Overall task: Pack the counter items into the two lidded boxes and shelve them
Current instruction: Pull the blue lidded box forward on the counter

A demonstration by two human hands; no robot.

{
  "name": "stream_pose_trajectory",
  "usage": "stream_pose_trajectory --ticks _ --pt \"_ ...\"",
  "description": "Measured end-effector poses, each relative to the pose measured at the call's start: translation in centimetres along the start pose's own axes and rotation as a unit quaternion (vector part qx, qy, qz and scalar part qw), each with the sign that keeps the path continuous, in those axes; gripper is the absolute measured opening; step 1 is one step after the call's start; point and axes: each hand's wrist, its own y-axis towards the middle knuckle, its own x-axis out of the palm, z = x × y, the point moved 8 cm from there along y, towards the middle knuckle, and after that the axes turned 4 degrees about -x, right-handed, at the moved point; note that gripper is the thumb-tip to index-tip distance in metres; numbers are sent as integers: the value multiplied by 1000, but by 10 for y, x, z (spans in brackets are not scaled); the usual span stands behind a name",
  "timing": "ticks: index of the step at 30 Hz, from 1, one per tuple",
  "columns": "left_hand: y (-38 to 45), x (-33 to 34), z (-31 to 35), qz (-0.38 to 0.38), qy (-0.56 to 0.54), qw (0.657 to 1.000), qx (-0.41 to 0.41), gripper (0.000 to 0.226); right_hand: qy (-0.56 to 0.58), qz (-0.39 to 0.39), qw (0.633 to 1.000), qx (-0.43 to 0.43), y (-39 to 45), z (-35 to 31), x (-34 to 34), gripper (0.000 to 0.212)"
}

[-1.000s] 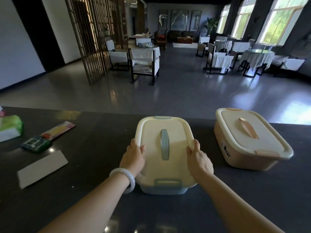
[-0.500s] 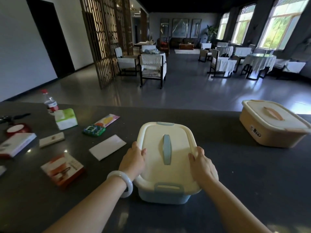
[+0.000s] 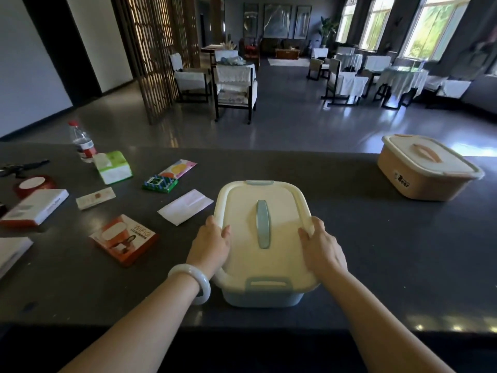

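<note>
A pale blue box with a cream lid (image 3: pixel 265 211) and a blue handle sits on the dark counter (image 3: pixel 376 251) in front of me. My left hand (image 3: pixel 211 244) grips the lid's left edge and my right hand (image 3: pixel 321 246) grips its right edge. A second, peach box with its lid on (image 3: pixel 427 168) stands at the far right. Loose items lie to the left: a white envelope (image 3: pixel 185 207), a green packet (image 3: pixel 160 183), a colourful sachet (image 3: pixel 177 168), an orange WiFi box (image 3: pixel 123 238), a tissue pack (image 3: pixel 113 166) and a water bottle (image 3: pixel 82 142).
Further left lie a red-and-white box (image 3: pixel 35 207), a small white card (image 3: pixel 95 197), a red tape roll (image 3: pixel 33 184), dark scissors (image 3: pixel 21 166) and a white booklet (image 3: pixel 10 250). Beyond the counter's far edge is a room with chairs and tables.
The blue box has been slid left along the counter, away from the peach box and nearer the loose items. Both hands keep their hold on the lid's edges.
</note>
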Motion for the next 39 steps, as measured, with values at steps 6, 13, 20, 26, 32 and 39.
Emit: stream_pose_trajectory --ticks 6,13,20,26,32,39 --pt "-7 -8 27 80 152 967 190 59 -38 60 990 -124 -13 -18 -14 54" --pt "-2 27 19 -43 189 960 204 56 39 -54 944 -322 -74 -44 12 57" --pt "-3 31 17 -57 158 967 193 57 25 -53 934 -352 -89 -40 12 47" --pt "-4 31 18 -59 160 966 193 57 108 -39 947 -300 -91 -39 11 27" --pt "-4 31 19 -63 172 964 191 57 155 -52 949 -269 -87 -38 12 26" --pt "-5 31 19 -75 178 963 189 58 204 -39 936 -284 -98 -37 9 29"
